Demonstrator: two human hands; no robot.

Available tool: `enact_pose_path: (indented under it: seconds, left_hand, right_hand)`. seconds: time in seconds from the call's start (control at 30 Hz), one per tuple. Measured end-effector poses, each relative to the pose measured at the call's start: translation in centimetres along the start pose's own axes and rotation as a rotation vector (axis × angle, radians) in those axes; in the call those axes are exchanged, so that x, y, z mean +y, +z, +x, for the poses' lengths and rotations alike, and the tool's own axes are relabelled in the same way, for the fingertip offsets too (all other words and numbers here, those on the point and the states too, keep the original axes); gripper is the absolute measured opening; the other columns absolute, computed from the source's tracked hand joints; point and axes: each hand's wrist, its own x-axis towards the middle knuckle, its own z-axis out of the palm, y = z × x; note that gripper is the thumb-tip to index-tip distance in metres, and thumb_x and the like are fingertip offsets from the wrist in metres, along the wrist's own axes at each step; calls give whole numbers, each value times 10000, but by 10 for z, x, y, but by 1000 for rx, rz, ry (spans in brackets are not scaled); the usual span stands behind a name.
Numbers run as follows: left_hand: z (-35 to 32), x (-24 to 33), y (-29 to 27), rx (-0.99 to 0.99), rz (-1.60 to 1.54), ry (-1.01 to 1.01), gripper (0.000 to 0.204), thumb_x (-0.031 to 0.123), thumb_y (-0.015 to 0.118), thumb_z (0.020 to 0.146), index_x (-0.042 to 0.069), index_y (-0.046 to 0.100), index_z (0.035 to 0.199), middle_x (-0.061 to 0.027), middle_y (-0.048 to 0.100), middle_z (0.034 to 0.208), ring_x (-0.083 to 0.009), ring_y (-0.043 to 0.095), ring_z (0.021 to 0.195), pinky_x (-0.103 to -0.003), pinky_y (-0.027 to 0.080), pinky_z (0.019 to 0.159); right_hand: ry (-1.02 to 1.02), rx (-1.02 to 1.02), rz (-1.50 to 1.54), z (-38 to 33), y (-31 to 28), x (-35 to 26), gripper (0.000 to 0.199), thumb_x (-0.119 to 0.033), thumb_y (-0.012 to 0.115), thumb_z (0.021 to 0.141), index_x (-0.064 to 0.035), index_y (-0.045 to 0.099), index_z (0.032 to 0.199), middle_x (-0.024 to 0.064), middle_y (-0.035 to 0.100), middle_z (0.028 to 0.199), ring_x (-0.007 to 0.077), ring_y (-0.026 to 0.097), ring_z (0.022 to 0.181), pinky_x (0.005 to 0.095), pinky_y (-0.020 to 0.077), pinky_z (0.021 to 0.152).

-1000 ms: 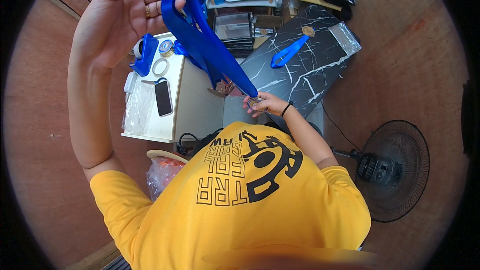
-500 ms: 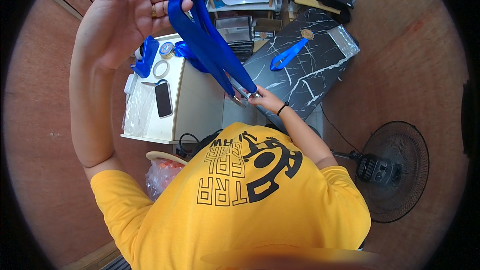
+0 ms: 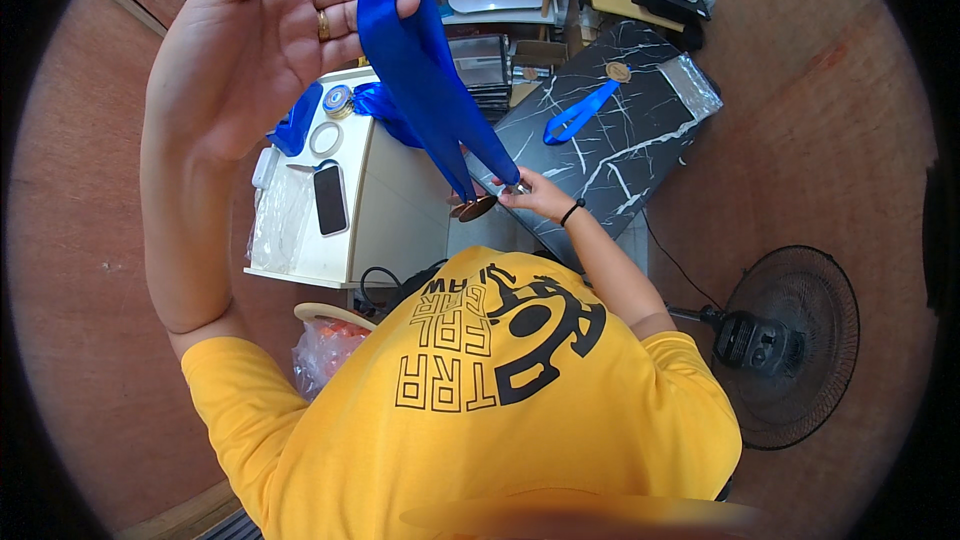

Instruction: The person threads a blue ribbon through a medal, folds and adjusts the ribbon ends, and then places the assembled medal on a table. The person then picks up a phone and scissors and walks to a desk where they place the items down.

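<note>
My left hand (image 3: 255, 60) is raised at the upper left, palm toward me, with wide blue ribbons (image 3: 420, 60) looped over its extended fingers. The ribbons slant down to the right in two bands. At their lower end hang bronze-coloured round medals (image 3: 478, 208), tilted and partly overlapping. My right hand (image 3: 542, 200) pinches the end of the nearer band, where a bit of shiny metal shows between the fingers. On the black marbled table (image 3: 640, 145) beyond it lies another medal (image 3: 618, 71) with its blue ribbon (image 3: 580, 113).
The white cabinet (image 3: 385, 195) at left carries a phone (image 3: 329, 198), a tape roll (image 3: 325, 139), a blue tape dispenser (image 3: 296, 127), stacked round medals (image 3: 338, 100) and clear plastic sleeves (image 3: 278, 220). A clear packet (image 3: 690, 87) lies on the table. A fan (image 3: 780, 345) stands at right.
My left hand has shifted slightly right with the ribbons. The hanging medals have swung and now show their bronze faces more plainly below the bands. My right hand still pinches the band's end.
</note>
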Motion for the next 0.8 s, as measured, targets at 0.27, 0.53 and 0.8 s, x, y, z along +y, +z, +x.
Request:
enact_pose_path:
  seconds: [0.27, 0.53, 0.8]
  left_hand:
    - [1, 0, 3, 95, -96, -10, 597, 382, 375, 1013, 7, 275, 1467, -229, 550, 1298, -262, 593, 1173, -374, 482, 1010]
    - [6, -3, -4, 128, -167, 7, 603, 360, 412, 1004, 10, 253, 1467, -244, 503, 1339, -292, 564, 1209, -388, 474, 1026]
    - [10, -6, -5, 160, -136, 27, 604, 349, 422, 998, 10, 246, 1467, -261, 498, 1337, -303, 563, 1209, -390, 482, 1018]
  right_hand:
    - [87, 3, 98, -1, -6, -15, 409, -156, 721, 835, -83, 576, 1210, 29, 579, 1137, 130, 567, 1010, 309, 524, 850]
    - [190, -218, 313, -5, -20, -15, 496, -444, 620, 910, -97, 538, 1254, 105, 599, 1159, 204, 647, 1000, 355, 577, 793]
    - [263, -312, 446, -14, -22, -18, 502, -333, 650, 900, -89, 508, 1315, 85, 614, 1158, 204, 635, 1011, 365, 549, 854]
